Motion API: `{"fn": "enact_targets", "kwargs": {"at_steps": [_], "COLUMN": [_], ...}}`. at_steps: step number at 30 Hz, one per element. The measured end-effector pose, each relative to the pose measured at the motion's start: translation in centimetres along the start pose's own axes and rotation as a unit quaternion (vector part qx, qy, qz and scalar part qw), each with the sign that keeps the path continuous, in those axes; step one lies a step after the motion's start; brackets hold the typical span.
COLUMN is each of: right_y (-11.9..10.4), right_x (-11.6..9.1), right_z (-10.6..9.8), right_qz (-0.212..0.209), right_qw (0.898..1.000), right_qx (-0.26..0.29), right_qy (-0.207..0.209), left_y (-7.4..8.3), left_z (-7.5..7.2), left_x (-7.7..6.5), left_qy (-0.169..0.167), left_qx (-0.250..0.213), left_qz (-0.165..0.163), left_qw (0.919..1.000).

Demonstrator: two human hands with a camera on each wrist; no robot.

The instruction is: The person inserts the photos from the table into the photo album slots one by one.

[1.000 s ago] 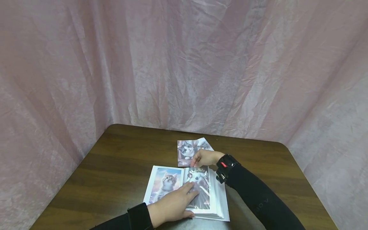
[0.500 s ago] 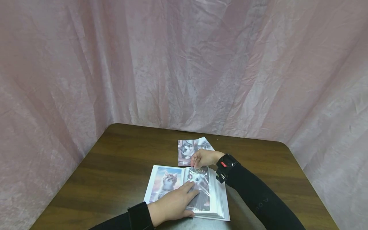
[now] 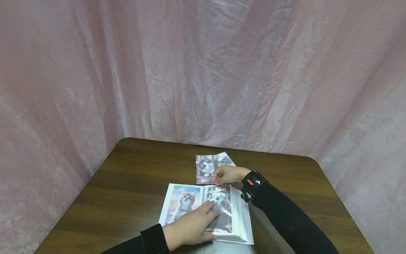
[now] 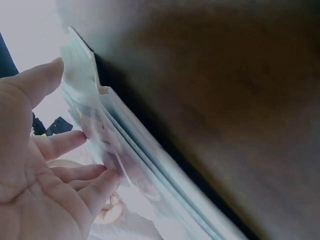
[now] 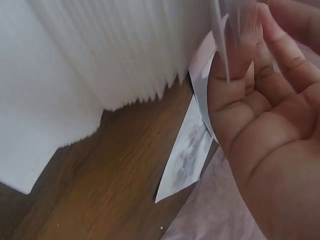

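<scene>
An open photo album (image 3: 249, 225) lies on the table. Its left page carries a kitten photo (image 3: 186, 200); on the right page a white cat photo (image 3: 223, 217) shows through a shiny clear sleeve (image 5: 241, 25). My left hand (image 3: 191, 225) rests on the right page with spread, fairly straight fingers, covering part of the photo. In the left wrist view, its fingertips (image 4: 111, 177) touch the sleeve. At the page's top edge my right hand (image 3: 229, 174) pinches the sleeve with curled fingers; the exact fingertip contact is partly hidden.
Two loose cat photos (image 3: 204, 165) overlap just beyond the album, partly behind the right hand. The brown wooden table (image 3: 133, 176) extends on both sides. A pink curtain (image 3: 203, 77) hangs behind its far edge.
My right hand and wrist have shifted slightly to the right along the page's top edge. The left hand stays in place on the page.
</scene>
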State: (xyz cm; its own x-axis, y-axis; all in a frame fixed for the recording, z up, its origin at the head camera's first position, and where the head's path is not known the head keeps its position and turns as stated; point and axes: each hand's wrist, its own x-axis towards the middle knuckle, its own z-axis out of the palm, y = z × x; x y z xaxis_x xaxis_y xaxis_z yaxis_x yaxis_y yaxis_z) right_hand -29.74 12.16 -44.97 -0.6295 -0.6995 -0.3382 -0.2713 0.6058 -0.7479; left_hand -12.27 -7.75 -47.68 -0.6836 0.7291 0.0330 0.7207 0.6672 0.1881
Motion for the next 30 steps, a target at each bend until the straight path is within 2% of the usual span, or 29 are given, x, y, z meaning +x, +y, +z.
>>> {"fn": "enact_targets", "kwargs": {"at_steps": [6, 10, 18, 22, 25, 30], "right_y": [0.3, 0.3, 0.5, 0.9, 1.2, 1.4], "right_x": [-0.7, -1.3, -2.8, -3.3, -3.6, -4.1], "right_z": [-0.4, -0.9, -1.9, -2.1, -2.1, -2.4], "right_qz": [-0.013, -0.034, -0.067, -0.067, -0.067, -0.069], "right_qw": [1.000, 0.998, 0.993, 0.992, 0.992, 0.990], "right_qx": [-0.017, -0.037, -0.029, -0.021, -0.017, -0.029], "right_qy": [0.011, 0.037, 0.094, 0.102, 0.107, 0.122], "left_y": [0.1, 0.0, 0.3, 0.6, 0.8, 0.6], "left_z": [-0.1, -0.2, -0.3, -0.5, -0.9, -2.1], "left_x": [-0.1, -0.1, 0.4, 0.8, 0.8, -0.1], "left_qy": [0.016, 0.023, 0.060, 0.096, 0.131, 0.201], "left_qx": [0.008, 0.005, -0.016, -0.044, -0.057, -0.068], "left_qz": [0.005, 0.011, 0.058, 0.081, 0.085, 0.084], "left_qw": [0.9998, 0.9997, 0.9964, 0.9911, 0.9860, 0.9736]}}
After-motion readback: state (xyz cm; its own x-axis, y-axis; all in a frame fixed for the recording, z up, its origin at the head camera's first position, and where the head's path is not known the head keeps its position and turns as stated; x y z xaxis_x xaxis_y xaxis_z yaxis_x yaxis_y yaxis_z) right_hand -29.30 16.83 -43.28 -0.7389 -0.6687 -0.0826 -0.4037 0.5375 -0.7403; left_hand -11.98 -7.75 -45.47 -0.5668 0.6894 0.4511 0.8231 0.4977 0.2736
